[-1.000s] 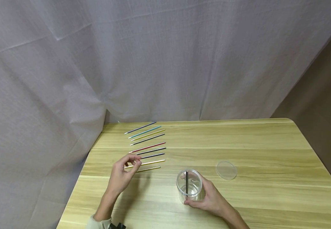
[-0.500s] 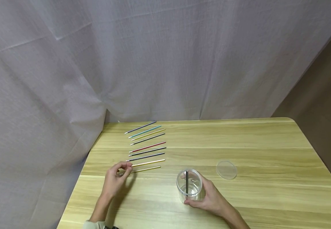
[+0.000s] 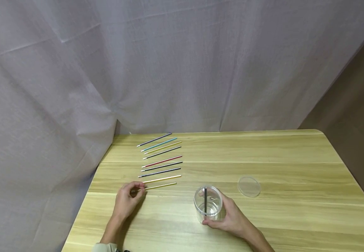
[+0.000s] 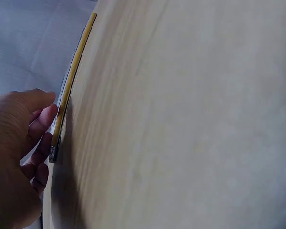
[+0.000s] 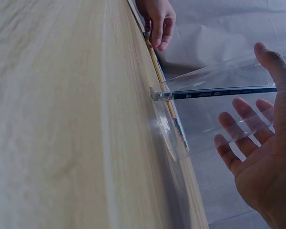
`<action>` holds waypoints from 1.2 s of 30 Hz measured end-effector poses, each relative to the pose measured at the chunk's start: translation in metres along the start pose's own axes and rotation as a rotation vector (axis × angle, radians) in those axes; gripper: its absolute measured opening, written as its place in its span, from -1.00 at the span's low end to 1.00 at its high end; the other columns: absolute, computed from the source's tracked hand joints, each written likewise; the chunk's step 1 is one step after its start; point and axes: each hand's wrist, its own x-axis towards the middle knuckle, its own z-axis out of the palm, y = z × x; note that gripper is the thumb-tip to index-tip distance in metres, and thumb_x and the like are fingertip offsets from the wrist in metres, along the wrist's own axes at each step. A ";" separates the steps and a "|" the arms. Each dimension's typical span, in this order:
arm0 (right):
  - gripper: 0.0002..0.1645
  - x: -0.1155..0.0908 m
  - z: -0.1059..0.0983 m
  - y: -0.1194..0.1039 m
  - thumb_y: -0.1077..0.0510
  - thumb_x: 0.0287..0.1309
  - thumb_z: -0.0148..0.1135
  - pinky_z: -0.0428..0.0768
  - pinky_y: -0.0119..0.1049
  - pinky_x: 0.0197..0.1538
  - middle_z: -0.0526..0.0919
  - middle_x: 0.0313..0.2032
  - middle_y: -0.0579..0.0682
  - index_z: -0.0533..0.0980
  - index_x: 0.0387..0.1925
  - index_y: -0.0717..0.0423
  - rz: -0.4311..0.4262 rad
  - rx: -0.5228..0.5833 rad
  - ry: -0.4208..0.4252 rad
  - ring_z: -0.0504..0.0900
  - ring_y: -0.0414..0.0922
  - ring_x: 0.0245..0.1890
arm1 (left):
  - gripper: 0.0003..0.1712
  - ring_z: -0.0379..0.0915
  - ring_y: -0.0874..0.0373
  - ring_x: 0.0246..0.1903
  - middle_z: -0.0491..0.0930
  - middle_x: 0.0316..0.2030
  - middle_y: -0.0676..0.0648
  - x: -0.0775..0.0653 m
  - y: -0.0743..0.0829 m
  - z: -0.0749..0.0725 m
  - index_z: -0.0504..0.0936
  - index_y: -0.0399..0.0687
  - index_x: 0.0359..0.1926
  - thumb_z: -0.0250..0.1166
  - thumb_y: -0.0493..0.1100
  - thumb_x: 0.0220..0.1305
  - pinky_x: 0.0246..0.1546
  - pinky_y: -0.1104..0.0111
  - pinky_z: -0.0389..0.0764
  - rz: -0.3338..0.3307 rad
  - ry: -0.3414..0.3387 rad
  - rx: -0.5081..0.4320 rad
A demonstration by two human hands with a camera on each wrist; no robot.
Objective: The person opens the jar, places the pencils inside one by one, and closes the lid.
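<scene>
My left hand (image 3: pixel 126 201) is curled around the eraser end of the nearest yellow pencil (image 3: pixel 163 186), which lies on the table. In the left wrist view, the fingertips meet this pencil (image 4: pixel 76 59) just above its metal ferrule. A second yellow pencil (image 3: pixel 164 179) lies right behind it, its left end close to the index finger. With my right hand (image 3: pixel 231 218) I grip a clear, open jar (image 3: pixel 199 212) standing on the table. One dark pencil (image 5: pixel 219 92) leans inside the jar, eraser end down in the right wrist view.
Beyond the yellow pencils, several more lie in a row, among them a red pencil (image 3: pixel 162 161) and a teal pencil (image 3: pixel 159 144). To the right of the jar a clear round lid (image 3: pixel 249 187) lies flat on the wooden table (image 3: pixel 289 164). A grey curtain (image 3: pixel 182 70) hangs behind.
My left hand has moved left and down from above the pencils to the eraser end of the nearest yellow one. The right hand and jar have stayed in place.
</scene>
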 end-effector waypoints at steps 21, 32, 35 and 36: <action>0.07 0.002 0.000 -0.003 0.22 -0.07 0.74 0.53 -0.01 0.35 0.66 0.23 0.14 0.37 0.46 0.05 -0.041 0.001 0.003 0.65 0.14 0.20 | -0.76 0.67 0.13 -0.18 0.77 -0.31 0.15 0.003 -0.007 0.003 0.82 0.02 -0.21 0.62 -0.36 0.14 -0.21 0.33 0.74 0.144 0.033 0.153; 0.04 0.001 0.001 -0.002 0.23 -0.07 0.74 0.52 -0.09 0.35 0.67 0.21 0.19 0.38 0.43 0.16 -0.032 0.002 -0.002 0.65 0.14 0.19 | -0.73 0.61 0.17 -0.23 0.76 -0.32 0.23 0.003 -0.011 0.004 0.83 0.14 -0.24 0.67 -0.27 0.07 -0.10 0.14 0.51 0.229 0.049 0.250; 0.04 0.002 0.001 -0.003 0.23 -0.08 0.74 0.52 -0.09 0.35 0.67 0.21 0.18 0.39 0.43 0.15 -0.032 0.000 0.000 0.65 0.13 0.19 | -0.74 0.61 0.16 -0.22 0.76 -0.31 0.24 0.003 -0.011 0.004 0.83 0.17 -0.25 0.68 -0.23 0.07 -0.09 0.11 0.49 0.233 0.044 0.274; 0.04 0.002 0.001 -0.003 0.23 -0.08 0.74 0.52 -0.08 0.35 0.67 0.21 0.17 0.39 0.43 0.15 -0.035 -0.001 0.001 0.65 0.13 0.19 | -0.75 0.61 0.16 -0.21 0.76 -0.30 0.25 0.003 -0.011 0.004 0.83 0.18 -0.25 0.68 -0.22 0.08 -0.09 0.09 0.48 0.234 0.039 0.281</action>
